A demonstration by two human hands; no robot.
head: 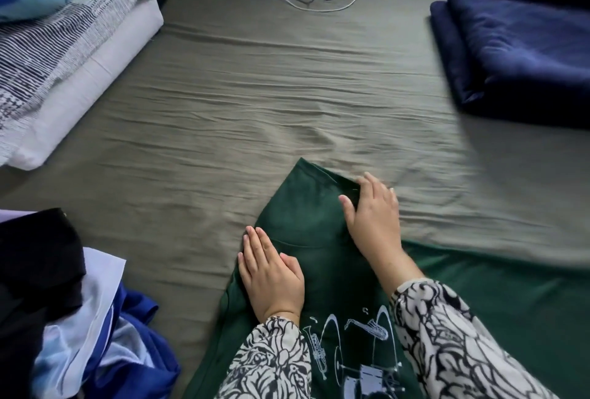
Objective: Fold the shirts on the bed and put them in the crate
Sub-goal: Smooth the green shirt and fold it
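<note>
Wrinkly bed sheet (255, 86) fills the view. At the left edge a pile of unfolded clothes (64, 319) is cut off. The left hand (271, 274) presses flat, fingers straight, on the green shirt (306, 223) near the bed's front. The right hand (373, 216) curls its fingers on the shirt's folded edge. If it lets go, the fold could flop open. No crate shows.
</note>
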